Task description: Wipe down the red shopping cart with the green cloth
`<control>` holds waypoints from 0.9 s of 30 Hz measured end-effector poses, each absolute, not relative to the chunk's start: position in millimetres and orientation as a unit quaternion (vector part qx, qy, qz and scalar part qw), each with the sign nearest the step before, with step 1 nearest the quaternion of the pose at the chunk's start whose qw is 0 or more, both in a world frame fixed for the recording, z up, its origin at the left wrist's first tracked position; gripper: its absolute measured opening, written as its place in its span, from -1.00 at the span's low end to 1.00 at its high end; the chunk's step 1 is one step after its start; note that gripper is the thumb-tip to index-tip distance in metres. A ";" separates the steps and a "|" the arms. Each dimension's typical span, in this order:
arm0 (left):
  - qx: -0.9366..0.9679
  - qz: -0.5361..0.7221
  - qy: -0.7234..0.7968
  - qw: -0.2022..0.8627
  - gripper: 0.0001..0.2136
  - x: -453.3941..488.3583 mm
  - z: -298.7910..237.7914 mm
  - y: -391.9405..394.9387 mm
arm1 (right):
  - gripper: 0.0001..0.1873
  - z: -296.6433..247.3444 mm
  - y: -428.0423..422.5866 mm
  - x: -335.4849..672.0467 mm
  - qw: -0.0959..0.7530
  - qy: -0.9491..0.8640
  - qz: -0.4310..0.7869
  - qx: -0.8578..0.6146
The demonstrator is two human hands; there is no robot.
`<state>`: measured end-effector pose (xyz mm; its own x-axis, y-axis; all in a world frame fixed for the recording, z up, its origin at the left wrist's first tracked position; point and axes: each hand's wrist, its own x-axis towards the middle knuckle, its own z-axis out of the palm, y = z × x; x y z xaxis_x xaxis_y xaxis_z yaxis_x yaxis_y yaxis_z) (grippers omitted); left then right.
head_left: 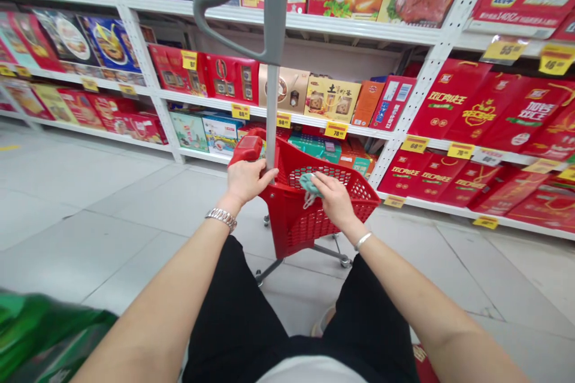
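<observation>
A small red plastic shopping cart (291, 215) stands right in front of my knees, its basket walls full of holes. From its corner rises a silver pole (272, 108) topped by a grey loop handle (275, 6). My left hand (246, 181) grips the red moulded corner at the pole's foot, thumb against the pole. In my right hand (335, 198) is a bunched green cloth (309, 184) with white parts hanging down, pinched at the basket's near rim. Part of the cloth is hidden under the fingers.
White shelves (314, 25) with boxed goods and yellow price tags run along the far side. Red gift boxes (453, 96) fill the right bays. At the lower left lies a green bag (49, 329). Grey tiles (121, 215) cover the floor around the cart's wheels.
</observation>
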<state>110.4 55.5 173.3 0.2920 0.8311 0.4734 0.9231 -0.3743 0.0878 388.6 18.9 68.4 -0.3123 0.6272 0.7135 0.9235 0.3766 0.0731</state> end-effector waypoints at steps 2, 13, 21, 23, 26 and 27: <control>-0.800 -0.237 -0.543 0.099 -0.56 108.7 172.6 55.4 | -0.35 72.3 19.1 345.6 0.344 -0.785 -0.267 -0.441; -0.799 -0.272 -0.532 0.066 -0.56 62.8 176.3 65.6 | -0.58 40.0 2.4 339.0 0.332 -0.787 -0.363 -0.373; -0.707 -0.319 -0.615 0.144 -0.65 64.8 159.7 39.1 | -0.58 14.8 -30.7 408.8 0.273 -0.799 -0.376 -0.381; -0.689 -0.331 -0.628 0.147 -0.68 66.4 154.8 33.6 | -0.55 9.5 -38.5 429.6 0.253 -0.794 -0.381 -0.400; -0.691 -0.336 -0.627 0.130 -0.71 64.1 152.5 33.4 | -0.50 3.7 -46.8 463.4 0.228 -0.782 -0.372 -0.445; -0.692 -0.335 -0.627 0.126 -0.72 62.6 152.6 35.1 | -0.48 3.1 -48.6 473.3 0.222 -0.774 -0.362 -0.470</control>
<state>62.6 35.1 152.6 -0.0095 0.7832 0.6217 0.9522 -0.1828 0.2449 473.3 -48.6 3.1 -0.4599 0.5670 0.6834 0.8880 0.2959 0.3520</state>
